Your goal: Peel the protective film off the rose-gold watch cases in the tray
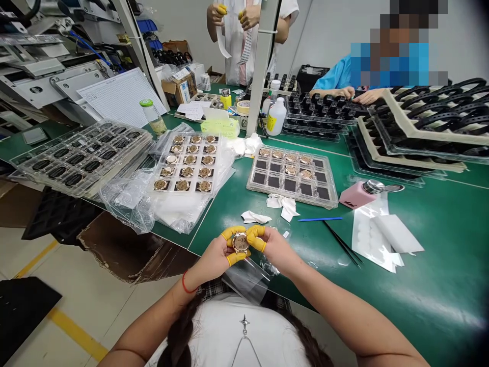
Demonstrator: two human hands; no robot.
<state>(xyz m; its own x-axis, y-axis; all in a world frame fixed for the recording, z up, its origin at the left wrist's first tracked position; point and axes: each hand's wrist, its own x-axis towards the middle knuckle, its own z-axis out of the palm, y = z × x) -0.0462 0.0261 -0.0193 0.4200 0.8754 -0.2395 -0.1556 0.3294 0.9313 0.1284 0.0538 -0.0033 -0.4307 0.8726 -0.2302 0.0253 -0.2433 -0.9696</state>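
Note:
A round gold-rimmed watch case [240, 243] is held up at the front edge of the green table, its marked face toward me. My left hand [217, 256], in yellow finger cots, grips it from the left with fingers above and below. At its upper right edge, the cotted fingers of my right hand [274, 246] are bent and pressed against the case; whether a film is pinched there I cannot make out. Beyond the hands lie crumpled white wipes [256, 217], a partly filled tray of watch cases [292, 191] and a sheet with rows of watch cases [186, 163].
A blue stick [320, 219], black tweezers [342, 243] and a pink pump bottle [359, 194] lie or stand to the right. Stacked trays [82, 158] are at left, strap trays [431, 132] at right. A metal post [260, 66] rises mid-table. Two people work across the table.

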